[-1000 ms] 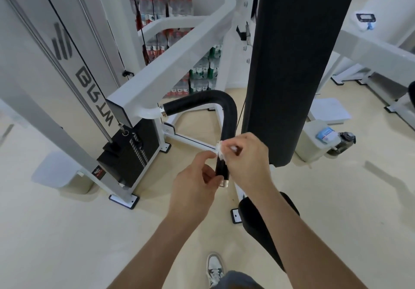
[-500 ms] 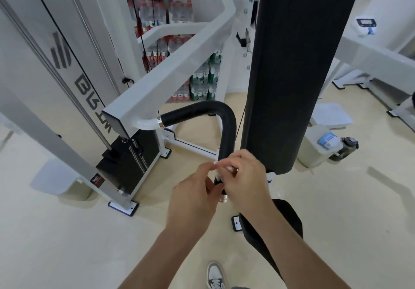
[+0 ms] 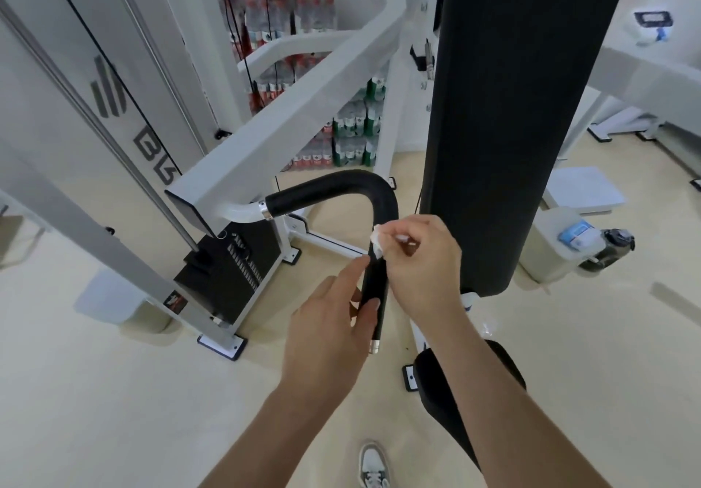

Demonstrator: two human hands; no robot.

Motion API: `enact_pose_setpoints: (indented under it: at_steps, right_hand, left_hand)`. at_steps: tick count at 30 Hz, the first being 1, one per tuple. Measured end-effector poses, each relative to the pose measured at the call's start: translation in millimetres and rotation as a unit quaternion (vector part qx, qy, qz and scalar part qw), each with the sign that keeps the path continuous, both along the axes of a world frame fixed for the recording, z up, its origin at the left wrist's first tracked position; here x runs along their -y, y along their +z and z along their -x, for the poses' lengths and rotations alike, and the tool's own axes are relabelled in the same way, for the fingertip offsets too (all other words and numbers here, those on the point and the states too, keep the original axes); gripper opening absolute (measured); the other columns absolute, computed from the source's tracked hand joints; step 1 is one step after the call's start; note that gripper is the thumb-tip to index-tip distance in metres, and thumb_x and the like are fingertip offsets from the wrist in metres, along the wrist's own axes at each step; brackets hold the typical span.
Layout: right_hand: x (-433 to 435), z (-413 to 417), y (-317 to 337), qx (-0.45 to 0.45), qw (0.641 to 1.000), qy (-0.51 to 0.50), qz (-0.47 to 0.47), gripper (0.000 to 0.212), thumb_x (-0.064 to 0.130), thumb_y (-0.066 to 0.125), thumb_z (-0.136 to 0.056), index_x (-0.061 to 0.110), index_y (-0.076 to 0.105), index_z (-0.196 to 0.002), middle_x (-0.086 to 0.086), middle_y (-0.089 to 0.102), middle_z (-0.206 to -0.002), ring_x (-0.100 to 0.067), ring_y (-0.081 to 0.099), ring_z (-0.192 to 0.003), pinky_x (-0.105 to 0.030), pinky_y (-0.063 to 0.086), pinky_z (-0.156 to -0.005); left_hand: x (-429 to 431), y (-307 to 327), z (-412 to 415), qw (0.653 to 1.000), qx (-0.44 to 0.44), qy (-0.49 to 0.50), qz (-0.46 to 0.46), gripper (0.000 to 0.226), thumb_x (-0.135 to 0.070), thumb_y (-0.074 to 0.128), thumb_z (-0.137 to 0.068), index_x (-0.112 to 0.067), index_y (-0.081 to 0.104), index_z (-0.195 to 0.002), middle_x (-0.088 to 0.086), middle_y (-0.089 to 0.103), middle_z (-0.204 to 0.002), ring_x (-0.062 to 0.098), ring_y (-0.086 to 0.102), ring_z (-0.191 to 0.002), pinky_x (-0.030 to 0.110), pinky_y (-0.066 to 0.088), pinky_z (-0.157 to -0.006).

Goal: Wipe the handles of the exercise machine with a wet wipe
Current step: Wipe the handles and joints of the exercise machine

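Note:
A curved black foam handle [image 3: 333, 190] hangs from the white arm [image 3: 288, 119] of the exercise machine, its lower end pointing down with a metal cap. My right hand [image 3: 421, 260] pinches a small white wet wipe [image 3: 378, 242] against the handle's vertical part, just below the bend. My left hand [image 3: 333, 328] sits lower, fingers loosely around the handle's lower section, index finger stretched up towards the wipe.
A tall black back pad [image 3: 508, 108] stands right beside the handle on the right, with the black seat [image 3: 455, 392] below it. The black weight stack [image 3: 231, 271] is to the left. A pack of wipes [image 3: 576, 235] and a bottle [image 3: 610, 246] rest at the right.
My right hand has slid the wipe up the handle's vertical part towards the bend. My left hand has dropped lower and spread its fingers along the handle's lower end.

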State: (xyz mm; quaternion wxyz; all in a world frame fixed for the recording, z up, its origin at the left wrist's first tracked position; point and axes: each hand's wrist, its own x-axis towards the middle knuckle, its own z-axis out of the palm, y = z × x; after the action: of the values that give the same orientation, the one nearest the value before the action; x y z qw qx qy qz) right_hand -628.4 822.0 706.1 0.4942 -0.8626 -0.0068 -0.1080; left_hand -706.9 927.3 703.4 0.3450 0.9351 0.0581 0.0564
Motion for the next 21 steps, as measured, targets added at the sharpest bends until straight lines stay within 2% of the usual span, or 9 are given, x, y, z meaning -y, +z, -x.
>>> enact_pose_setpoints:
  at_steps: [3,5,8,11,14,17,21]
  right_hand:
    - [2.0,29.3,-15.2,-0.027,0.998,0.015,-0.055,0.004,0.022,0.071,-0.082,0.023,0.069,-0.079,0.014,0.052,-0.098,-0.002,0.060,-0.084,-0.009,0.047,-0.072]
    - [0.7,36.7,-20.9,-0.013,0.998,0.009,-0.066,0.006,0.024,0.072,-0.082,0.025,0.067,-0.078,0.014,0.051,-0.098,-0.003,0.060,-0.086,-0.010,0.047,-0.073]
    - [-1.1,14.2,-10.5,0.038,0.997,-0.025,-0.055,0.010,0.015,0.069,-0.085,0.023,0.070,-0.092,0.009,0.057,-0.099,-0.001,0.060,-0.084,-0.006,0.047,-0.073]
    - [4.4,0.5,-4.2,0.011,0.993,-0.033,-0.112,0.018,0.015,0.071,-0.083,0.023,0.070,-0.099,0.009,0.068,-0.092,-0.001,0.065,-0.080,-0.011,0.051,-0.072]
    - [1.7,25.6,-15.0,-0.005,0.992,-0.019,-0.128,0.017,0.017,0.071,-0.083,0.029,0.069,-0.096,0.015,0.069,-0.089,-0.003,0.066,-0.083,-0.016,0.053,-0.074]
    - [-5.2,22.6,-20.0,0.091,0.991,-0.041,-0.090,0.018,0.008,0.069,-0.084,0.022,0.070,-0.096,0.014,0.067,-0.090,-0.004,0.063,-0.086,-0.013,0.050,-0.075]
    - [-2.7,2.1,-21.5,0.176,0.984,-0.032,-0.022,0.016,0.000,0.066,-0.085,0.009,0.073,-0.097,0.003,0.070,-0.094,-0.010,0.063,-0.090,-0.019,0.051,-0.081]
  left_hand:
    - [2.1,-0.5,-7.5,1.000,0.020,0.001,-0.020,0.041,-0.034,0.056,-0.091,-0.046,0.047,-0.129,-0.015,0.058,-0.090,0.004,0.059,-0.072,0.025,0.052,-0.066]
    - [2.5,-1.3,-9.8,0.999,0.024,0.009,-0.023,0.035,-0.034,0.057,-0.090,-0.045,0.053,-0.123,-0.013,0.058,-0.087,0.005,0.059,-0.069,0.025,0.051,-0.065]
    - [3.2,-1.2,-9.8,0.999,0.024,0.006,-0.034,0.034,-0.032,0.059,-0.089,-0.043,0.056,-0.121,-0.014,0.057,-0.086,0.006,0.058,-0.067,0.025,0.051,-0.064]
    - [4.5,1.6,-9.9,0.999,0.021,0.015,-0.024,0.035,-0.031,0.061,-0.088,-0.041,0.057,-0.121,-0.016,0.055,-0.085,0.005,0.056,-0.066,0.026,0.051,-0.065]
    - [4.3,1.0,-10.7,0.999,0.025,0.020,-0.028,0.033,-0.032,0.061,-0.087,-0.045,0.057,-0.117,-0.017,0.053,-0.082,0.004,0.055,-0.065,0.022,0.050,-0.064]
    - [4.9,-0.5,-11.1,0.999,0.017,0.021,-0.022,0.034,-0.032,0.061,-0.087,-0.045,0.056,-0.118,-0.017,0.053,-0.083,0.002,0.055,-0.068,0.023,0.050,-0.066]
    - [4.1,2.0,-14.6,0.999,-0.011,0.032,0.010,0.034,-0.030,0.062,-0.086,-0.042,0.059,-0.117,-0.017,0.055,-0.084,-0.004,0.053,-0.070,0.024,0.050,-0.073]
